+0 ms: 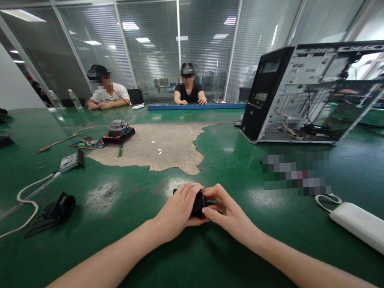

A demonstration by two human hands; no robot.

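Observation:
Between my two hands is a small black boxy part point(199, 205), low over the green table. My left hand point(179, 206) wraps over its left side and top, hiding much of it. With thumb and fingertips, my right hand point(221, 204) pinches the part's right edge. Its exact kind cannot be made out. Off to the left, apart from both hands, lies a black plastic piece point(62, 208) with a round opening and a flat slatted foot.
An opened computer case point(267, 95) stands at the right, above a white power strip point(370, 230). A heatsink fan point(118, 130), a circuit board point(88, 143) and a metal drive bracket point(71, 160) lie at left. Two people sit across the table point(174, 268).

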